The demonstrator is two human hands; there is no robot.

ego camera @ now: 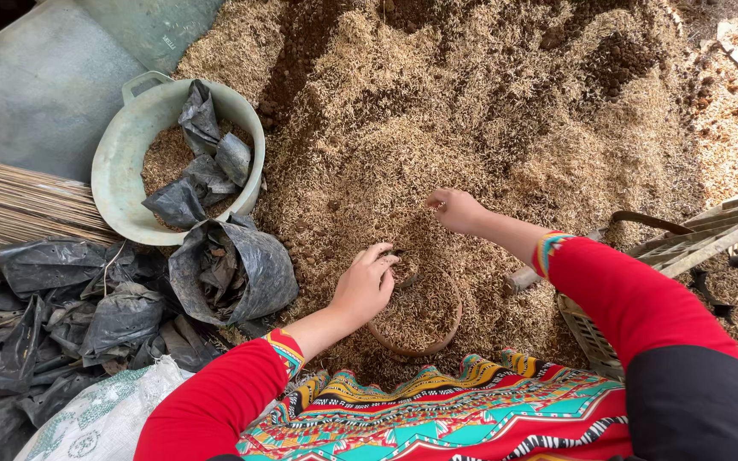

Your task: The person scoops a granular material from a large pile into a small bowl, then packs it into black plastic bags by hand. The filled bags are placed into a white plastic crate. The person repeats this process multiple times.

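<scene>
Pot [418, 318], small, round and brown, sunk near the lower middle of the scene in the big heap of husk and soil mix [471, 111], filled almost to the rim with the same pale chaff. Probably light even when full, since husk weighs little; thin rim, likely plastic and a bit flexible, so best taken with both palms around the wall or by the rim at two opposite sides, kept level to avoid spilling the loose fill. Fill itself dry, crumbly, free-running, impossible to pinch in bulk, better scooped in a cupped palm. Left hand [363, 284] resting on the pot's left rim, fingers loosely curled over the edge, steadying rather than gripping hard. Right hand [455, 210] just beyond the pot, above the heap, fingers bunched together as if around a pinch of husk, though contents not clearly visible. Red sleeves and a patterned cloth [437, 414] at the near edge. Farther left, a pale green basin [121, 162] holding husk and crumpled black plastic bags [198, 162], with more black bags [87, 316] piled nearer. Slatted crate [711, 235] at the right, partly buried in husk; white woven sack [104, 414] at the near left corner.
</scene>
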